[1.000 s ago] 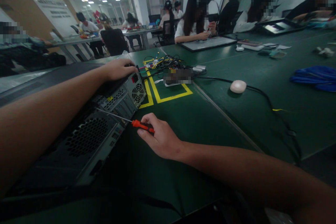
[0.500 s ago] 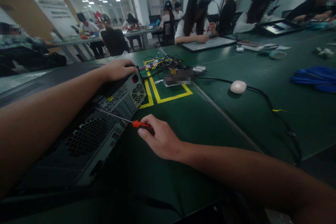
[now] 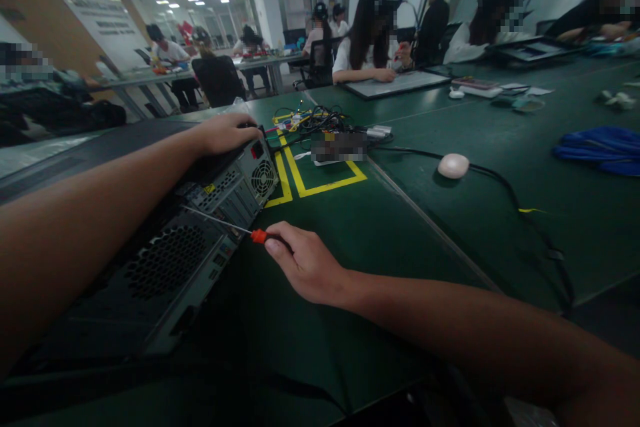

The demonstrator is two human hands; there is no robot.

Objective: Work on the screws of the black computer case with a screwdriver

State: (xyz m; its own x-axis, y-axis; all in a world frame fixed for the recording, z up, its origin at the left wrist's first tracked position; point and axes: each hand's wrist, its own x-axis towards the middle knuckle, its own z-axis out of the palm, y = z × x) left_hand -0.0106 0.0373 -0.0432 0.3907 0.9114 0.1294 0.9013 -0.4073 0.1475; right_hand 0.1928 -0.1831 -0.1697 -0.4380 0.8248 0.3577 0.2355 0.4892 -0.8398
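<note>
A black desktop computer case (image 3: 180,260) lies on its side on the green table (image 3: 380,227), its rear panel with vents and a fan grille facing me. My left hand (image 3: 227,132) rests palm down on the far top edge of the case, fingers curled over it. My right hand (image 3: 305,263) is closed around the red handle of a screwdriver (image 3: 240,229). The thin metal shaft reaches left and its tip touches the rear panel of the case.
Yellow tape lines (image 3: 320,183) mark the table beyond the case, with a tangle of cables (image 3: 315,119) behind them. A white mouse (image 3: 453,165) with a black cord lies to the right, blue cloth (image 3: 600,147) farther right. Several people sit at tables behind.
My right fingers have rolled over the screwdriver handle, so less of the red shows. Case and left hand have not moved.
</note>
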